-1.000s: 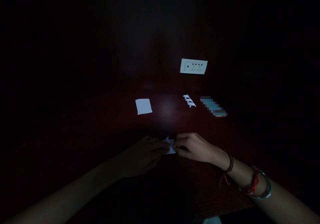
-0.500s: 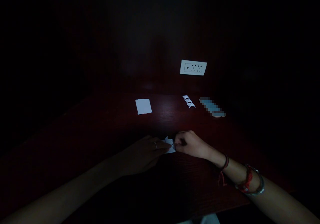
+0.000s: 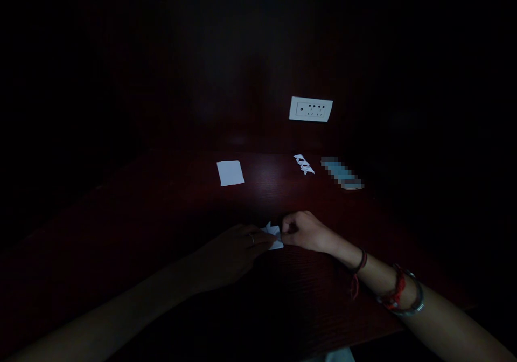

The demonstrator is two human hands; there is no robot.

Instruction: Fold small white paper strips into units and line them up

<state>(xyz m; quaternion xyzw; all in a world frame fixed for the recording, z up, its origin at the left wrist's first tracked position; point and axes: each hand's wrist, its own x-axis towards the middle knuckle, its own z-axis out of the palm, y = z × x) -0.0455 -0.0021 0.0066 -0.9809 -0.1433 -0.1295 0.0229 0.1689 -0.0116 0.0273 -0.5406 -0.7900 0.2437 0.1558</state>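
Observation:
A small piece of folded white paper (image 3: pixel 276 242) lies on the dark red table in front of me, one pointed flap standing up at its far side. My left hand (image 3: pixel 238 251), with a ring on one finger, rests over its left part, fingers stretched out flat. At the paper's right edge, my right hand (image 3: pixel 305 231) is closed, thumb and forefinger pinched on the edge. The left thumb is hidden. Farther back sits a stack of white paper sheets (image 3: pixel 230 173). To its right lies a row of small folded paper pieces (image 3: pixel 304 164).
A phone (image 3: pixel 342 173), blurred by pixels, lies at the back right of the table (image 3: pixel 266 187). On the wall behind is a white socket panel (image 3: pixel 311 109). The table's near edge shows at lower right; most surroundings are very dark.
The view has shifted slightly. Both hands keep nearly the same place at the folded paper, and the right fingers have moved only a little. Nothing was let go.

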